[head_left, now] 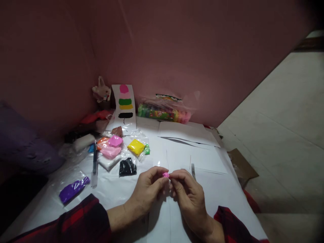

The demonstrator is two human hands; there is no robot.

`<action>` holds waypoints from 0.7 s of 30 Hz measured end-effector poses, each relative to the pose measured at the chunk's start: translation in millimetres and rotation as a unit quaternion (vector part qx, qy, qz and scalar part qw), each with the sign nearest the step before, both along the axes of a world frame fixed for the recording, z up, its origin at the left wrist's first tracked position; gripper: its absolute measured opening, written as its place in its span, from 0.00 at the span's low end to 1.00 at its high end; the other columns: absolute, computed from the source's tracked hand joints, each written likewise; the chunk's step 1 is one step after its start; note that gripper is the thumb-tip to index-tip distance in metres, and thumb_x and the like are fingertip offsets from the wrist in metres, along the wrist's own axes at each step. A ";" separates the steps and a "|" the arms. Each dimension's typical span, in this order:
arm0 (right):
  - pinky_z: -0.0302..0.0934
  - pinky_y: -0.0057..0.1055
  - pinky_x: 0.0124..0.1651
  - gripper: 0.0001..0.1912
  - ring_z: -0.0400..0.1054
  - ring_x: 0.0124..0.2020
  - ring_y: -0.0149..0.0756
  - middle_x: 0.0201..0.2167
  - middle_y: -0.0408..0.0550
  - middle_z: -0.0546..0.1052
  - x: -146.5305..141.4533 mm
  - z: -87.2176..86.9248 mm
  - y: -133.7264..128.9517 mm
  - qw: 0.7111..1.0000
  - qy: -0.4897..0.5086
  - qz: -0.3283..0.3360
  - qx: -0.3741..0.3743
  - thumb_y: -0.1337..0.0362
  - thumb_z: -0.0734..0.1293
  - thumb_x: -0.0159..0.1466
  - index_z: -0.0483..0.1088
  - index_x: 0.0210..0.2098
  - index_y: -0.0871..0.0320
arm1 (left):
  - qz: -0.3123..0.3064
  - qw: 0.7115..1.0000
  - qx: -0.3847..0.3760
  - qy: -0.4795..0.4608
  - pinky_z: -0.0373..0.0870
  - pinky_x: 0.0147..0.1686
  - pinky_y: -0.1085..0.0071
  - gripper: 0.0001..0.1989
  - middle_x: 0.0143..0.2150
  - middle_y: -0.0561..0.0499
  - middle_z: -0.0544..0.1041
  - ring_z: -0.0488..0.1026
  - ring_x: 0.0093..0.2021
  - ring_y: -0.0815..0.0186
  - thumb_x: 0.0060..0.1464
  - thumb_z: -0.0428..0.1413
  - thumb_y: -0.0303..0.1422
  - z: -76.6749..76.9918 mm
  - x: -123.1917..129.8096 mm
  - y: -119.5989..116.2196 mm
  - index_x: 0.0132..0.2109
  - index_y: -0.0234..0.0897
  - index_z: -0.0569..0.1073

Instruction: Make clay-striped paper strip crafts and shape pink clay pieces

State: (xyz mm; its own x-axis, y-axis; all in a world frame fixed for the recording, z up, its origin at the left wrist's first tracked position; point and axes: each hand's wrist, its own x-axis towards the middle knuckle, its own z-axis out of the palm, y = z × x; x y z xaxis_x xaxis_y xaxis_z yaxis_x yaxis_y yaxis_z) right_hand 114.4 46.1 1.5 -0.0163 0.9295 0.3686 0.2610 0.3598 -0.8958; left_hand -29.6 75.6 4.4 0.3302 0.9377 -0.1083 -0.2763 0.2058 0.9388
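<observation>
A small lump of pink modelling clay (165, 174) is pinched between the thumb and index finger of my left hand (146, 189). From the other side, my right hand (191, 195) closes its thumb and index fingertips at the lump's right edge. Both hands hover above the white-covered table (159, 222), fingertips almost meeting. Just beyond my right hand lies a metal fork (193, 170), its tines pointing away. Left of my left hand sits a packet of black clay (128, 167), with a yellow clay packet (136, 147) behind it.
More bagged clay lies left: pink (111, 152) and purple (72, 191). A pen-like tool (94, 162) lies between them. A painted colour card (125, 104) leans on the wall, beside a bag of colourful clay sticks (164, 113). White paper sheets (187, 133) lie behind.
</observation>
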 end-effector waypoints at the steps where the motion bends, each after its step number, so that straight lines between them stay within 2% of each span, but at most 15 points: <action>1: 0.62 0.27 0.25 0.08 0.63 0.23 0.27 0.32 0.43 0.69 0.2 -0.3 -0.3 1.000 -0.003 -0.006 0.003 0.69 0.61 0.68 0.70 0.40 0.54 | 0.002 1.000 -0.004 0.009 0.60 0.19 0.78 0.09 0.22 0.54 0.72 0.66 0.19 0.74 0.54 0.58 0.35 -0.4 0.1 0.6 0.37 0.32 0.73; 4: 0.64 0.28 0.31 0.07 0.66 0.28 0.30 0.35 0.44 0.70 0.2 1.4 -0.2 0.999 -0.031 -0.024 0.023 0.70 0.63 0.66 0.70 0.41 0.54 | 0.004 0.999 -0.013 0.029 0.54 0.15 0.79 0.09 0.16 0.56 0.68 0.61 0.15 0.75 0.56 0.56 0.36 -1.6 0.4 2.1 0.35 0.32 0.72; 8: 0.65 0.30 0.36 0.09 0.69 0.35 0.34 0.36 0.46 0.72 -1.4 6.7 2.5 0.998 -0.062 0.000 0.025 0.70 0.64 0.64 0.71 0.43 0.54 | -0.010 1.000 -0.019 0.021 0.54 0.15 0.80 0.10 0.14 0.57 0.66 0.60 0.14 0.76 0.55 0.56 0.36 -2.3 0.5 2.0 0.32 0.32 0.70; 14: 0.63 0.29 0.34 0.04 0.68 0.32 0.33 0.31 0.44 0.71 -1.7 6.6 3.3 0.998 -0.054 0.001 0.018 0.70 0.64 0.65 0.70 0.35 0.56 | -0.021 1.000 -0.020 0.005 0.54 0.12 0.79 0.11 0.14 0.58 0.68 0.61 0.12 0.73 0.58 0.53 0.40 -0.9 0.2 1.5 0.40 0.35 0.67; 18: 0.63 0.29 0.34 0.04 0.68 0.32 0.33 0.30 0.44 0.71 -1.4 5.0 1.8 0.998 -0.055 0.000 0.017 0.69 0.64 0.65 0.70 0.34 0.56 | -0.037 0.999 -0.009 0.018 0.57 0.14 0.80 0.11 0.15 0.57 0.67 0.62 0.14 0.74 0.57 0.54 0.39 0.0 -0.6 2.5 0.34 0.34 0.67; 21: 0.62 0.29 0.34 0.04 0.68 0.31 0.33 0.30 0.44 0.72 -1.6 5.5 2.1 0.999 -0.054 0.002 0.001 0.68 0.64 0.66 0.70 0.34 0.56 | -0.024 1.000 0.002 0.015 0.58 0.14 0.80 0.10 0.17 0.57 0.67 0.64 0.16 0.74 0.55 0.56 0.37 -0.2 -1.3 2.6 0.34 0.34 0.68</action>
